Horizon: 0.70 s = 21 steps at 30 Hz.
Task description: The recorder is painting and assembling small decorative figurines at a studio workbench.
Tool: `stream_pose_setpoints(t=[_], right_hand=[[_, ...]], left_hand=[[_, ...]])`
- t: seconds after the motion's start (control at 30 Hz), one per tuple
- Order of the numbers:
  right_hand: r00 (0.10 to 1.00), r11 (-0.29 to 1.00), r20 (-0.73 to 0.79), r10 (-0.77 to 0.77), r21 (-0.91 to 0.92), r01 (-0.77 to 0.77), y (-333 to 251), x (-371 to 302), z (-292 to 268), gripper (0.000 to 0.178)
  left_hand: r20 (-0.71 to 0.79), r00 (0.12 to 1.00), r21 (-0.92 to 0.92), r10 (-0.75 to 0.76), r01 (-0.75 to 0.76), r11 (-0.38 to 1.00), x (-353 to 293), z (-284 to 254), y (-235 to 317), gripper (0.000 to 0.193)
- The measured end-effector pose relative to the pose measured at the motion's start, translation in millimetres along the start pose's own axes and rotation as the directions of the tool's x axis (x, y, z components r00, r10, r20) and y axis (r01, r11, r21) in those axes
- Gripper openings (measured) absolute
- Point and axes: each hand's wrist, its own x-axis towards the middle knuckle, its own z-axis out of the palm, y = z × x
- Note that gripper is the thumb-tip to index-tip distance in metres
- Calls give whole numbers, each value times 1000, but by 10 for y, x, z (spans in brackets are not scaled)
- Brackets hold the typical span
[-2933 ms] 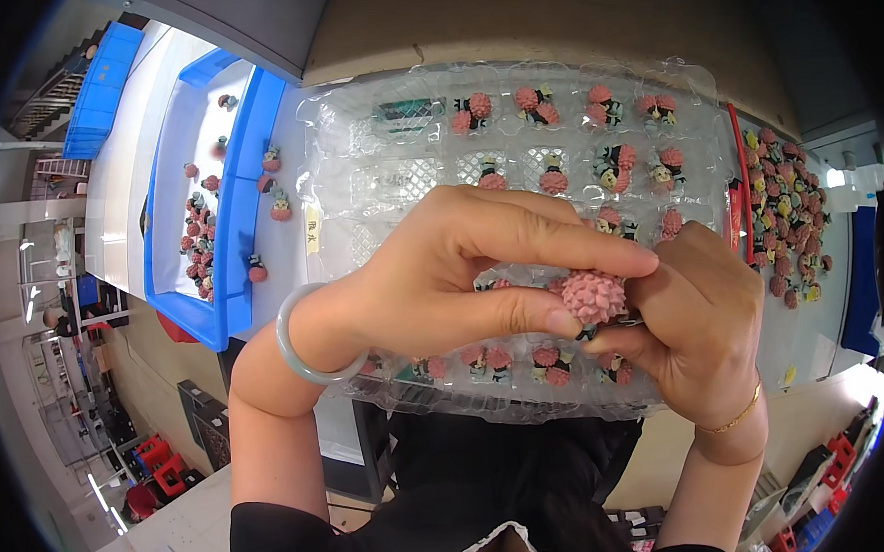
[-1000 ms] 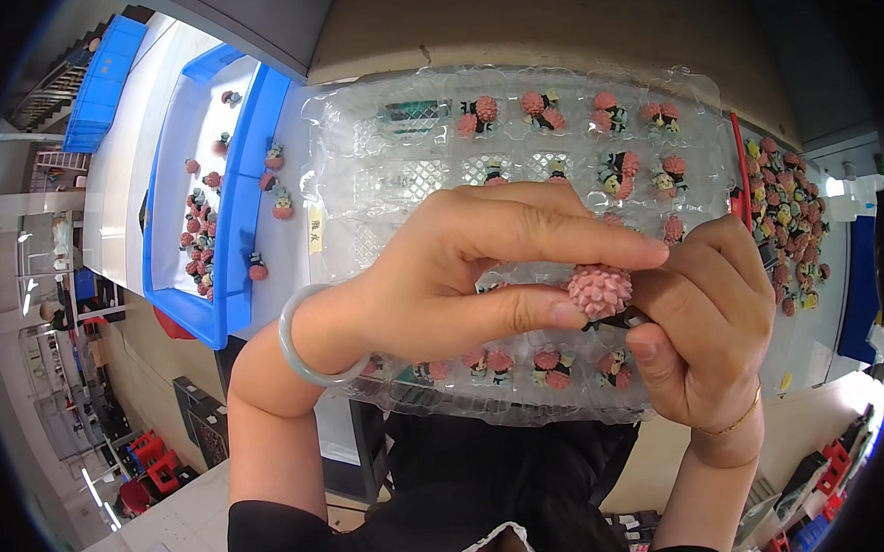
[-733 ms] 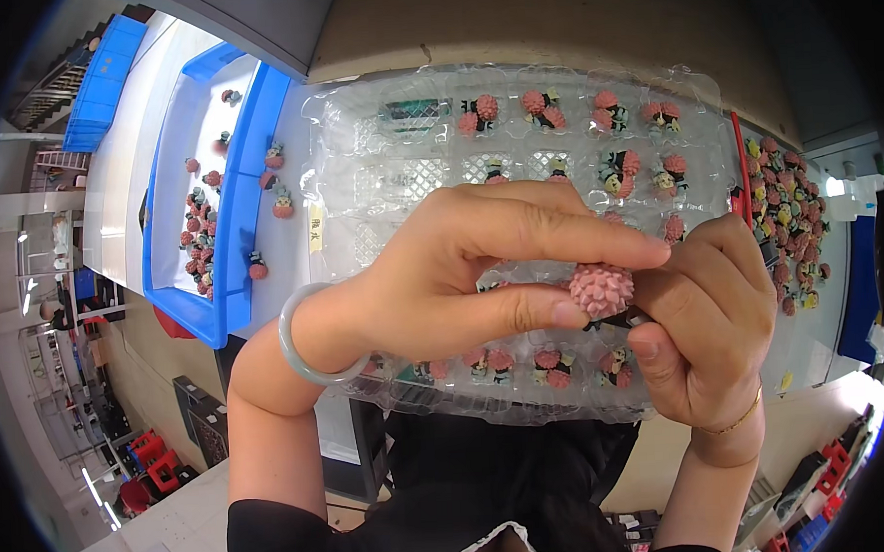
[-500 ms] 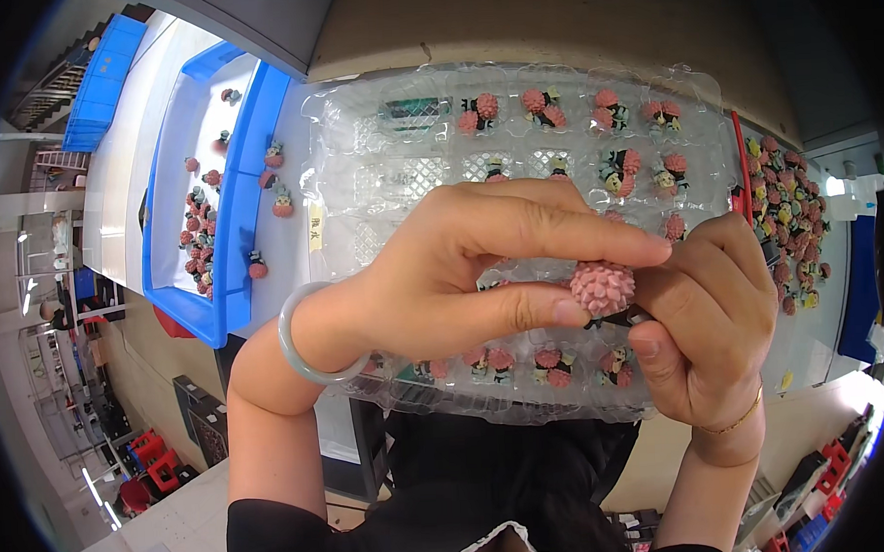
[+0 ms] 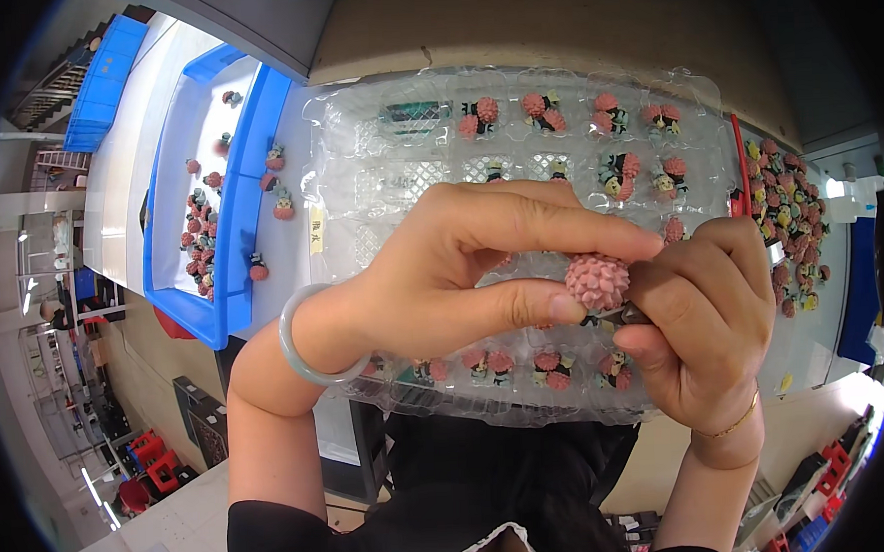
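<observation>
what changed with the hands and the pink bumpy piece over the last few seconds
The pink bumpy piece rose slightly as the right hand turned more upright, fingers curling higher around its dark underside. The left hand kept its pinch on it throughout, thumb below and forefinger above. Neither hand let go. The clear compartment tray, the blue bin and the small figures stayed put.

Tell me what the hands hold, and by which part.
A pink bumpy ball piece: left hand pinches its left side, right hand grips its dark underside.

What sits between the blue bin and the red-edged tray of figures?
In the head view, a clear plastic blister tray of small pink figures lies between the blue bin and red-edged tray.
</observation>
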Motion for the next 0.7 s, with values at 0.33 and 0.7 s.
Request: stream_pose_setpoints(t=[0.33, 0.7], right_hand=[[998, 1000, -58, -8, -16, 7, 21, 2, 8, 34], [994, 992, 70, 85, 90, -91, -21, -13, 3, 37]], left_hand=[[-29, 999, -9, -13, 13, 1000, 1, 1, -28, 40], [15, 1000, -27, -4, 5, 1000, 4, 5, 12, 37]])
